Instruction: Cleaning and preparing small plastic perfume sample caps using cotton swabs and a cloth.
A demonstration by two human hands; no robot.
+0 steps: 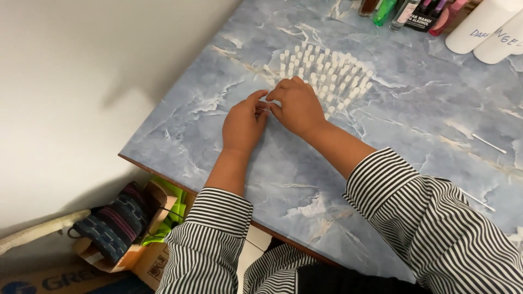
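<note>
Blue marbled tabletop (414,125) fills most of the view, butting against a plain pale wall (81,81) on the left, its far edge and right side cut off by the frame. Below the table's near edge sits an open cardboard box (147,250) holding a dark patterned cloth bag (117,223) and something bright green, only partly visible. Striped sleeves (436,223) cover both forearms and hide the table beneath them. At the top right stand two white cylindrical containers (485,27), cropped so their tops are unseen, and beside them a row of small bottles (406,12), green, dark and pink, of which only the lower parts show. In the middle of the table stands a dense cluster of small white caps (327,68), upright in close rows; its near edge is hidden behind the right hand, so the number of pieces cannot be made out. The right hand (297,106) lies curled at the cluster's near-left edge, fingers bent inward, and the left hand (244,122) rests just beside it, touching it at the fingertips. Both hands pinch together at one spot, where a tiny white piece (267,98) seems to be held, though it is too small and covered to tell for certain. Two thin white sticks (488,143) lie well apart to the right, one near the sleeve.
</note>
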